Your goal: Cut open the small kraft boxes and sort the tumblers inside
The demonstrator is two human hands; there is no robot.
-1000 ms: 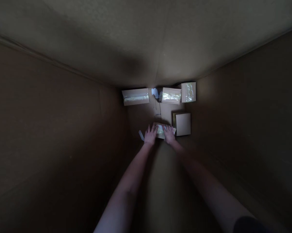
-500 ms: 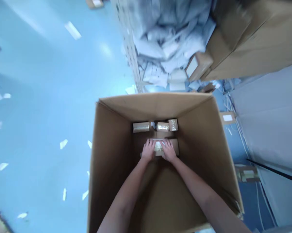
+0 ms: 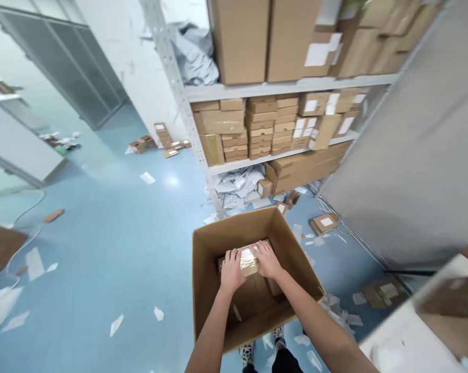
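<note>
A large, open-topped cardboard carton (image 3: 203,292) stands in front of me on the floor. Both my arms reach down into it. My left hand (image 3: 231,272) grips the left end of a small brown cardboard box (image 3: 249,263) with shiny clear tape across its middle. On the box's right end, my right hand (image 3: 268,261) is closed with fingers over the top edge. The box sits above the carton's bottom, where another cardboard piece (image 3: 273,286) shows partly under my right wrist. A small white strip (image 3: 237,312) lies at the near side of the bottom.
Beyond the carton rises a metal shelf rack (image 3: 214,93) stacked with cardboard boxes (image 3: 260,129). White wrapping (image 3: 237,186) heaps on its lowest level. Paper scraps (image 3: 116,325) litter the blue floor. To the right are a grey wall (image 3: 408,155) and a pale table (image 3: 408,342).
The view has tilted up from the carton's inside to the shelves and room. Both hands stay on the taped box, which now appears lifted higher. The small boxes at the far side are hidden.
</note>
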